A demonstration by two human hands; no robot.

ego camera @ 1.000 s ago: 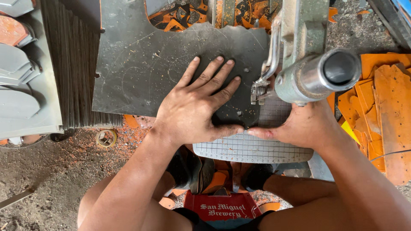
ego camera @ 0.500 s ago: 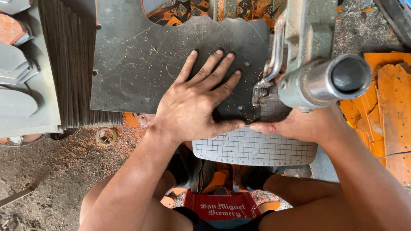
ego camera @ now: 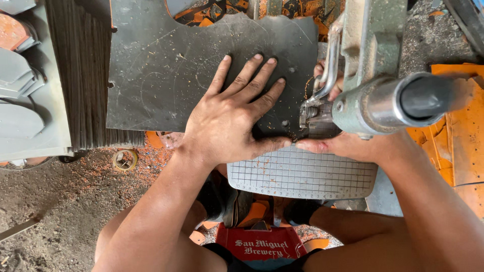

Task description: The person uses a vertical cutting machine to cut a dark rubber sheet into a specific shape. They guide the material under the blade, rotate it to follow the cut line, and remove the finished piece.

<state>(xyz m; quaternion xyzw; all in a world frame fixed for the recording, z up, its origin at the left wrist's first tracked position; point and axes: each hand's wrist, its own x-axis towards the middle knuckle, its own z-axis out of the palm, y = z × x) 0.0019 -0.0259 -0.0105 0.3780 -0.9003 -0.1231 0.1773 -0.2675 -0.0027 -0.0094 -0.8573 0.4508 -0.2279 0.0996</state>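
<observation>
Sheet [ego camera: 166,75] of dark grey material lies flat on the machine [ego camera: 373,95] bed, its edge at the cutting head; the left hand [ego camera: 232,118] presses down on it, palm flat, fingers spread. Right hand [ego camera: 353,146] lies open beneath the machine arm, thumb extended beside the left thumb, touching the gridded plate [ego camera: 302,174]; it grips nothing.

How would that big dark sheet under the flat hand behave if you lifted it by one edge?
The dark sheet looks thin and lies flat, so it would probably bend or droop rather than stay rigid. Its matte, dusty face suggests it is not slippery under the left hand. The scalloped cut edge hints that it cuts easily and is probably fairly light.
</observation>
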